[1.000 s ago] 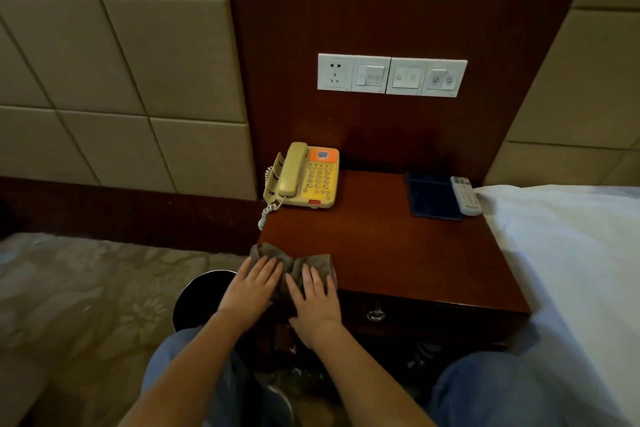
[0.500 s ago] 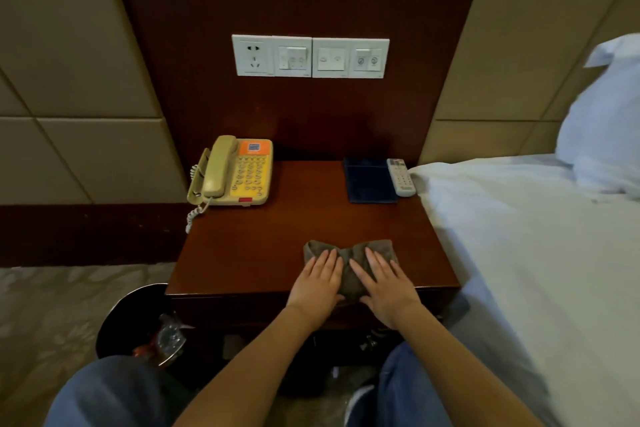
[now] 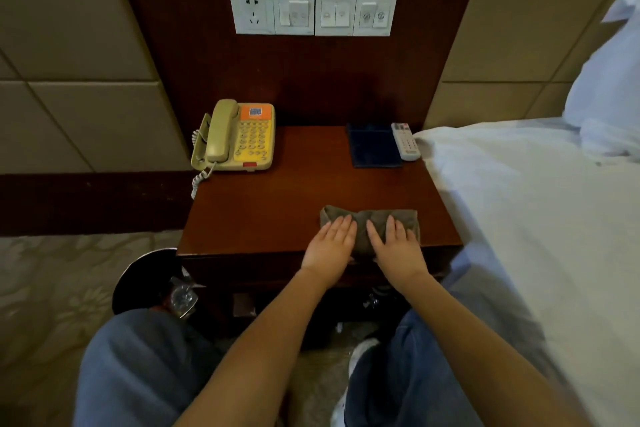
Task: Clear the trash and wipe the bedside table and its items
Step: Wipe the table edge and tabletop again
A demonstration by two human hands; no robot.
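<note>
Currently: wiping pass, front of worktop

Item: grey cloth (image 3: pixel 363 212), bunched, lying on the worktop (image 3: pixel 270 211) near its front right edge. Left hand (image 3: pixel 330 246), right hand (image 3: pixel 394 246): both flat, fingers straight, pressing the cloth. Handling: even pressure, overlapping strokes toward the telephone (image 3: pixel 242 137); lift the dark folder (image 3: pixel 374 146) and remote (image 3: pixel 405 142), don't skirt them.
</note>
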